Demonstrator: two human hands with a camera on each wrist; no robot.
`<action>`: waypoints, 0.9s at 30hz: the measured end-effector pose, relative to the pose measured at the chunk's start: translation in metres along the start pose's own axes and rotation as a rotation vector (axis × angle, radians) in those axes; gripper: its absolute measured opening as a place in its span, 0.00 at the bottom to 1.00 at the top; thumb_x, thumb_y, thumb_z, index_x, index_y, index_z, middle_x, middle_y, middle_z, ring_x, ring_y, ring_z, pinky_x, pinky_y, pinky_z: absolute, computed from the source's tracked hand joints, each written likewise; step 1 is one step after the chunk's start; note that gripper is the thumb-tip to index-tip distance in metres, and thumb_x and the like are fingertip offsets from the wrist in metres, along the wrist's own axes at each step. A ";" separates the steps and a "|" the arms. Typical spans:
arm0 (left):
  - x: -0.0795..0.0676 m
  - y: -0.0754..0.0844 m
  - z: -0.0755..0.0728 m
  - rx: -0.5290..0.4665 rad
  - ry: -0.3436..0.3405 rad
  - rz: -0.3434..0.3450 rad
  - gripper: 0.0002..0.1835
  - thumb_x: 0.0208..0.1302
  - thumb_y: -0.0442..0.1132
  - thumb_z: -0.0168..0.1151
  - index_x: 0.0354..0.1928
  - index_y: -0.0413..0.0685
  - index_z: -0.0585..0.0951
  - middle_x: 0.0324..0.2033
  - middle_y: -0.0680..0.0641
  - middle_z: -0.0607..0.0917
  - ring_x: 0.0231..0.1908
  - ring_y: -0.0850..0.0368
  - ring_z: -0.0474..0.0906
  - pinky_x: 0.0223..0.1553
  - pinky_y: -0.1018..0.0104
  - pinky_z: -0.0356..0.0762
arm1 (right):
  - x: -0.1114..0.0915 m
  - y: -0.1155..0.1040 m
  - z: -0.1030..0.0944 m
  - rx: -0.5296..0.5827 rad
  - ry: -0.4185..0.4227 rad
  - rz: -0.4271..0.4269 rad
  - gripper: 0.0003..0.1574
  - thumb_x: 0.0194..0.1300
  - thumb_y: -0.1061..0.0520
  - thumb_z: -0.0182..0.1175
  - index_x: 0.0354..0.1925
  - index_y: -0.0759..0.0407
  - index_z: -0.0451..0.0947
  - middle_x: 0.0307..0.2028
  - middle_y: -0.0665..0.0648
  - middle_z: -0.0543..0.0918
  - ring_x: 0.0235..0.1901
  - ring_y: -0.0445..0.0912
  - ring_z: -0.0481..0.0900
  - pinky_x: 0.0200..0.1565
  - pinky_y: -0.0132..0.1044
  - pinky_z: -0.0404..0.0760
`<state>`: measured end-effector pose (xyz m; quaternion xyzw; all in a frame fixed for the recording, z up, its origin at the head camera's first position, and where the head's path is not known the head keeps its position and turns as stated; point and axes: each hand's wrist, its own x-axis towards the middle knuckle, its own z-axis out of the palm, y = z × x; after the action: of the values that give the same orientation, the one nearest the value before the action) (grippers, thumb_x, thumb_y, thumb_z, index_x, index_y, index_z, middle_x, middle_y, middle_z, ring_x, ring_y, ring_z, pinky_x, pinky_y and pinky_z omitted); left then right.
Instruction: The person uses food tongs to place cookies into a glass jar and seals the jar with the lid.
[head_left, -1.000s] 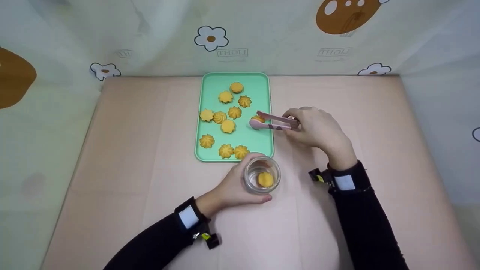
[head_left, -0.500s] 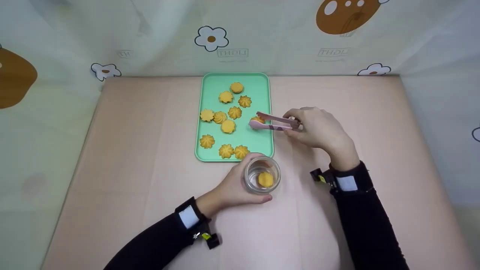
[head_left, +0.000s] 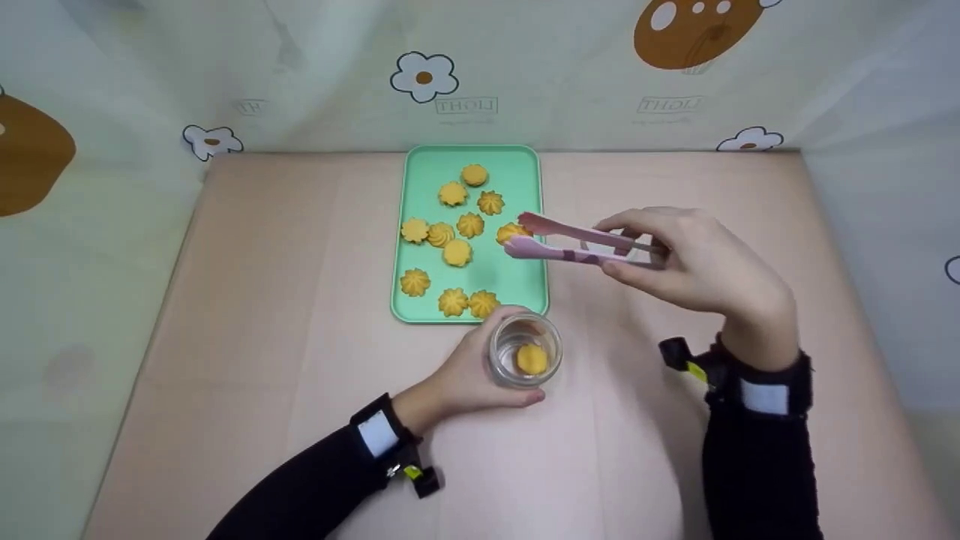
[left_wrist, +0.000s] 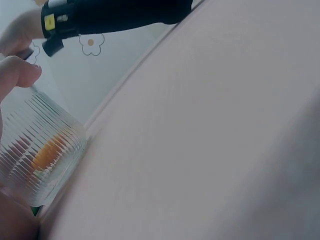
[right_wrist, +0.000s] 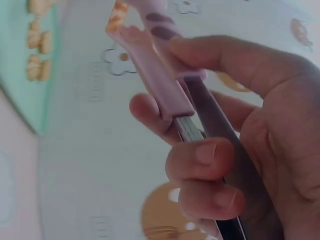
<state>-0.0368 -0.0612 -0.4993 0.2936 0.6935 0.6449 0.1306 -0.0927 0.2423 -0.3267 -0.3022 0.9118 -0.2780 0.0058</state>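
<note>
My left hand (head_left: 461,379) grips a ribbed glass jar (head_left: 513,339) just in front of the tray, its mouth facing up. One yellow cookie (head_left: 532,360) lies inside the jar, and its orange side shows through the ribs in the left wrist view. Pink-tipped tongs (head_left: 551,250) with metal arms are in my right hand (head_left: 705,262), squeezed between thumb and fingers. Between the tong tips is a flower-shaped cookie (head_left: 509,234), raised over the right side of the green tray (head_left: 514,274); its edge also shows at the top of the right wrist view.
Several piped cookies (head_left: 457,253) lie scattered on the tray, two of them (head_left: 453,302) close to the left hand. A pink cloth (head_left: 300,300) covers the table. Behind and at the sides hangs a pale curtain (head_left: 540,82) with flower prints.
The right hand has lifted the tongs and drawn back to the right, and the cookie between the tips has come up with them. The left hand and jar have stayed put.
</note>
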 end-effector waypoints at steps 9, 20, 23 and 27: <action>-0.002 -0.001 0.000 0.025 0.006 -0.042 0.54 0.47 0.43 0.90 0.76 0.58 0.69 0.66 0.57 0.83 0.68 0.55 0.79 0.74 0.50 0.73 | -0.035 -0.027 -0.024 0.086 -0.014 -0.198 0.31 0.62 0.61 0.81 0.63 0.50 0.86 0.32 0.40 0.79 0.23 0.33 0.70 0.24 0.24 0.70; -0.001 -0.001 0.000 -0.059 -0.010 -0.024 0.51 0.49 0.39 0.89 0.74 0.57 0.70 0.63 0.52 0.85 0.63 0.51 0.82 0.67 0.52 0.82 | -0.049 -0.049 -0.027 0.000 -0.180 -0.096 0.20 0.69 0.52 0.78 0.57 0.40 0.88 0.38 0.35 0.82 0.27 0.32 0.74 0.29 0.27 0.75; -0.001 -0.001 0.000 -0.053 -0.011 -0.021 0.51 0.49 0.39 0.89 0.74 0.57 0.70 0.64 0.52 0.84 0.63 0.51 0.82 0.67 0.53 0.82 | -0.049 -0.051 -0.026 -0.014 -0.204 -0.074 0.19 0.69 0.52 0.77 0.57 0.38 0.88 0.38 0.35 0.83 0.28 0.32 0.75 0.31 0.28 0.77; -0.001 0.000 0.000 -0.059 -0.017 -0.021 0.52 0.49 0.38 0.89 0.75 0.58 0.69 0.65 0.52 0.84 0.64 0.51 0.82 0.67 0.53 0.82 | -0.048 -0.052 -0.025 -0.025 -0.230 -0.051 0.19 0.70 0.49 0.77 0.57 0.38 0.88 0.39 0.34 0.83 0.29 0.31 0.76 0.32 0.29 0.79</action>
<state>-0.0362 -0.0620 -0.4997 0.2878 0.6762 0.6611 0.1516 -0.0288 0.2470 -0.2865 -0.3554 0.9005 -0.2300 0.0996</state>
